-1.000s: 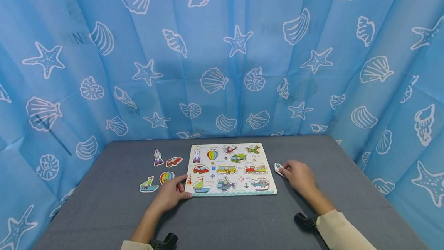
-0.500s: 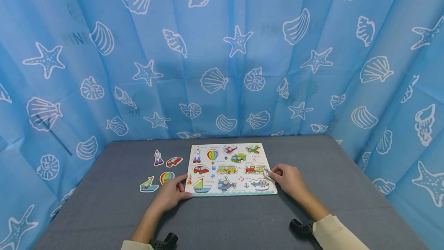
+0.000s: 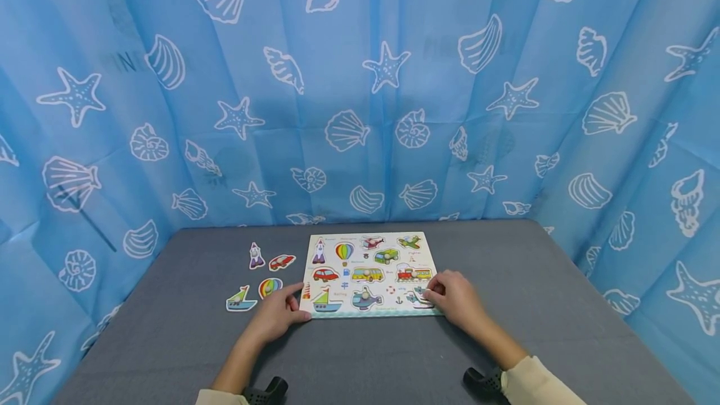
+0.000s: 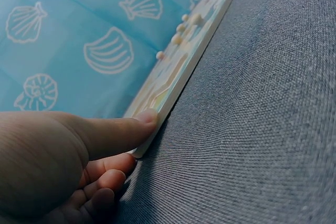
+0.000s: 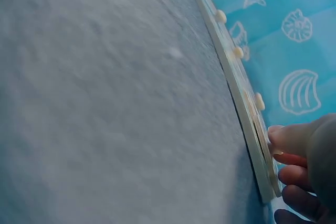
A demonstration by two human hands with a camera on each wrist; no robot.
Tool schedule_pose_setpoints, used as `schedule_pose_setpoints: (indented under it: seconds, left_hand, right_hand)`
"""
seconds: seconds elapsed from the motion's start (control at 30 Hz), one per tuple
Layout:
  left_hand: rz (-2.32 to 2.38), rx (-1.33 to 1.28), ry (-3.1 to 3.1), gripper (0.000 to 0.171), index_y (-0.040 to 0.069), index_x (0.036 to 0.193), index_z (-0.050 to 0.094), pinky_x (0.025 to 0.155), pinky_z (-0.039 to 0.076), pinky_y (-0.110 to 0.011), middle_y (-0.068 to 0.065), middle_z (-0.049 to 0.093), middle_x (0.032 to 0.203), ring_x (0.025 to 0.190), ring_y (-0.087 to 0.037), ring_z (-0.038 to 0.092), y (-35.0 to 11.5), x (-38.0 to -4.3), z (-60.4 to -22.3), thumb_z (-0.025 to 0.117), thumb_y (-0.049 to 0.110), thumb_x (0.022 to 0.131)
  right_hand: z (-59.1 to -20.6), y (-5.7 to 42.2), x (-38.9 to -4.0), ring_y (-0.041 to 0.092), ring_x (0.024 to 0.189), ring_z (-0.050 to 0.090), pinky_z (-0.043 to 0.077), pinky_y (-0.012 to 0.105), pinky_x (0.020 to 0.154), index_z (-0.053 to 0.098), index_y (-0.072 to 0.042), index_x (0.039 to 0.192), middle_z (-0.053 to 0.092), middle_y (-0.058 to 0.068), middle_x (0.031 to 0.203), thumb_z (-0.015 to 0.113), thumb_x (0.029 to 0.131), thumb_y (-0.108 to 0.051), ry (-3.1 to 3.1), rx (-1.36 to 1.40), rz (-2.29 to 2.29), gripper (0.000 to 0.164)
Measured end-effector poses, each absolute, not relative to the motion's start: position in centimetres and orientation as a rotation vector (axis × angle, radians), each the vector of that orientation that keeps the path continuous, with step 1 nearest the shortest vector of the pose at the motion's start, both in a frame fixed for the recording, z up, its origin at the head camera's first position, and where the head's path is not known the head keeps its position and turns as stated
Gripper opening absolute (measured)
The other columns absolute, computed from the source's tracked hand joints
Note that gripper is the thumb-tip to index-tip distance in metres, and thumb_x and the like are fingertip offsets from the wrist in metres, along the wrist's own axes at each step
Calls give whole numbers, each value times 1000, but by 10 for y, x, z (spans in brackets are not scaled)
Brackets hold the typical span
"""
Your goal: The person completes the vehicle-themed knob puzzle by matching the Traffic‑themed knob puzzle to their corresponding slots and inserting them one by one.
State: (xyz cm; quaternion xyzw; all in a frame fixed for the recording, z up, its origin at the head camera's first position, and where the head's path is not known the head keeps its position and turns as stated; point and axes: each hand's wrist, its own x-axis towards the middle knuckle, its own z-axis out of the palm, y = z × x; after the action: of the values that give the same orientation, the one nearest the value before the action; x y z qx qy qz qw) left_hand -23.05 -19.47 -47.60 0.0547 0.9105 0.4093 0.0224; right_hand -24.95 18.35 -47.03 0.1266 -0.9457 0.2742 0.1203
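Note:
A wooden knob puzzle board (image 3: pixel 365 314) with vehicle pictures lies flat on the grey table. My left hand (image 3: pixel 274 316) grips its near left corner; in the left wrist view the thumb (image 4: pixel 123 132) presses on top while the other fingers curl at the edge. At the board's near right corner, my right hand (image 3: pixel 460 300) pinches the ship piece (image 3: pixel 417 298) by its knob, over the ship picture. Part of that piece is hidden behind the fingers. Seen from the right wrist, the piece (image 5: pixel 269 158) lies close along the board's surface, slightly raised.
Left of the board lie a rocket piece (image 3: pixel 256 256), a red car piece (image 3: pixel 282 262), a sailboat piece (image 3: pixel 241 300) and a balloon piece (image 3: pixel 270 287). Knobbed pieces such as the train (image 3: pixel 413 274) and submarine (image 3: pixel 367 299) sit in the board. A blue shell-patterned curtain (image 3: pixel 360 142) stands behind.
My right hand has carried the ship piece left from the table beside the board, onto the board's near right corner. My left hand has stayed on the left corner.

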Motion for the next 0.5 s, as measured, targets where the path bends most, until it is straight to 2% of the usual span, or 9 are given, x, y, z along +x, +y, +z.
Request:
schedule_pose_setpoints:
  seconds: [0.5]
  left_hand:
    - [1282,171,2817,66,-3,134,55,55,34,-28,0,50,71,61,-17,45,-195,-231,-477,83,13,76]
  right_hand:
    - [-471,172,-243,10,70,40,34,31,64,64,-21,72,46,-9,70,82,75,-14,-2706,540,715,19]
